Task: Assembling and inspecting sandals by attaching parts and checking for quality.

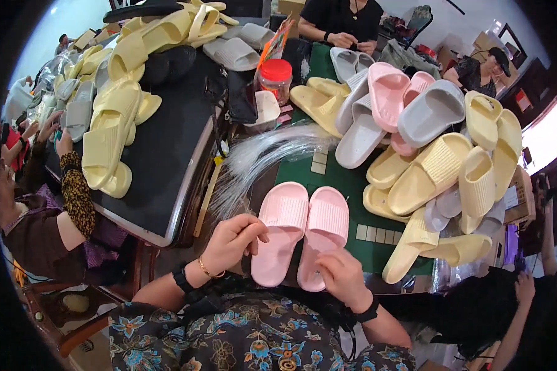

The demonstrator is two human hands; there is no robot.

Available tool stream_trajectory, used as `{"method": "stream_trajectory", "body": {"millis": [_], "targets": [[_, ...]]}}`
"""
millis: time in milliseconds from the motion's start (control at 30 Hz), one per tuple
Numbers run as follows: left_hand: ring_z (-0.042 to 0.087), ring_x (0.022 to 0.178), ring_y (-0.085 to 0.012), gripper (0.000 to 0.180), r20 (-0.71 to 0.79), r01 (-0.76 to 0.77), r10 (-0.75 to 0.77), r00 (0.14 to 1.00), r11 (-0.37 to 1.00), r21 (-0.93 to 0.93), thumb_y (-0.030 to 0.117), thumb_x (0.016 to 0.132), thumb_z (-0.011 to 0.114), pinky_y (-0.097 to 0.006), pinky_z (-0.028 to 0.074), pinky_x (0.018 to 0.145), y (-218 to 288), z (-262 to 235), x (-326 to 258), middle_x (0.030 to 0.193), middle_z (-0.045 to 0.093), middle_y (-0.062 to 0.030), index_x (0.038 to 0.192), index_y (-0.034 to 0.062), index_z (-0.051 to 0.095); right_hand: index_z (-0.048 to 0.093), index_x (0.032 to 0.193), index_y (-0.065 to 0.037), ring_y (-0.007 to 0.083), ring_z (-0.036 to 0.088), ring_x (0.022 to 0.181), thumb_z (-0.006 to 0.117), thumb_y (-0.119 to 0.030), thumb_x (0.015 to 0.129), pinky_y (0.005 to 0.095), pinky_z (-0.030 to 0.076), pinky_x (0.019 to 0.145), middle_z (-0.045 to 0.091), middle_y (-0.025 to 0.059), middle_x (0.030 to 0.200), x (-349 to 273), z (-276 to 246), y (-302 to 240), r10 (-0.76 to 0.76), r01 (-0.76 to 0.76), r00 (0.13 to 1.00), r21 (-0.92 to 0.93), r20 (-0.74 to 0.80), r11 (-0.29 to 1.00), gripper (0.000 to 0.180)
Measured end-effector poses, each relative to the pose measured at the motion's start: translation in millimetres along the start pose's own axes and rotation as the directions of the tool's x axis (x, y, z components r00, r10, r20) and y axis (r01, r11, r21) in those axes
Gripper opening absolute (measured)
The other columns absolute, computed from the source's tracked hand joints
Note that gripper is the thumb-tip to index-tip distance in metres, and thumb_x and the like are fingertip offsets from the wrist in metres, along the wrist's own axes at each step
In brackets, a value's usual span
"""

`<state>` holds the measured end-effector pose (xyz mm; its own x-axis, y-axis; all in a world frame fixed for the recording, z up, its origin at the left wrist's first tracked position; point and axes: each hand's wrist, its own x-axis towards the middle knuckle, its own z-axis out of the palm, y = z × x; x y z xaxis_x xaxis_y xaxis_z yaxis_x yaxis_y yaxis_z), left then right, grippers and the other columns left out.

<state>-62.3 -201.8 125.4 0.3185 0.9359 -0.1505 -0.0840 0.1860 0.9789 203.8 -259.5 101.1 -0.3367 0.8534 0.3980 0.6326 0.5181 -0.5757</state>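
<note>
A pair of pink slippers lies side by side before me, the left slipper [283, 207] and the right slipper [328, 216], both with ribbed straps and toes pointing away. My left hand [232, 243] is beside the left slipper, thumb and fingers pinched together near its outer edge. Over the heel of the right slipper is my right hand [343, 278], its fingers curled in and closed. Anything held in either pinch is too small or hidden to make out. Beyond the slippers spreads a bundle of thin clear plastic strands [254, 164].
A pile of yellow, grey and pink slippers [430, 167] covers the right side of the green mat [303, 166]. A red-lidded jar [275, 80] and white tub [263, 111] stand farther back. More yellow slippers [111, 136] lie on the black table [173, 123] at left. Other people sit around.
</note>
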Motion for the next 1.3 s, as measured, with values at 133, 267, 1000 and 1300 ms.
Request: {"method": "stream_trajectory", "body": {"millis": [133,267,1000,1300], "targets": [[0.057,0.052,-0.0072,0.022,0.023,0.174,-0.190,0.981,0.933,0.316,0.017,0.094,0.054,-0.023,0.045,0.048,-27,2,-3,0.070,0.065,-0.0044,0.089,-0.0022,0.064,0.063,0.084,-0.007,0.0254,0.062,0.073,0.069,-0.002,0.069,0.0342,0.051,0.063,0.062,0.0064,0.080,-28,4,-19,-0.011,0.008,0.973,0.016,0.231,1.000,0.017],[0.058,0.047,-0.0128,0.027,0.117,0.195,-0.293,0.949,0.837,0.510,0.021,0.091,0.058,-0.028,0.047,0.046,-47,10,-6,0.060,0.062,-0.0078,0.081,-0.0029,0.064,0.063,0.085,-0.008,0.0244,0.064,0.072,0.068,-0.008,0.072,0.0342,0.052,0.062,0.063,0.0064,0.079,-47,9,-28,0.018,-0.035,0.937,0.042,0.350,0.999,0.013],[0.063,0.063,-0.0355,0.026,0.014,-0.211,0.326,0.945,0.580,0.787,0.026,0.087,0.062,-0.045,0.050,0.058,-45,4,23,0.067,0.062,-0.0182,0.076,0.0026,0.065,0.063,0.085,-0.007,0.0274,0.063,0.070,0.064,-0.011,0.080,0.0372,0.051,0.060,0.061,0.0081,0.078,20,34,11,0.163,-0.170,0.985,-0.186,-0.050,0.968,0.006],[0.064,0.070,-0.0386,0.033,-0.170,0.085,0.204,0.964,0.369,0.926,0.030,0.087,0.058,-0.046,0.052,0.065,-37,-13,106,0.073,0.064,-0.0215,0.078,-0.0001,0.068,0.063,0.082,-0.005,0.0300,0.063,0.070,0.063,-0.013,0.082,0.0390,0.052,0.062,0.062,0.0121,0.080,48,-4,38,0.353,-0.381,0.914,-0.123,-0.202,0.916,0.009]]}}
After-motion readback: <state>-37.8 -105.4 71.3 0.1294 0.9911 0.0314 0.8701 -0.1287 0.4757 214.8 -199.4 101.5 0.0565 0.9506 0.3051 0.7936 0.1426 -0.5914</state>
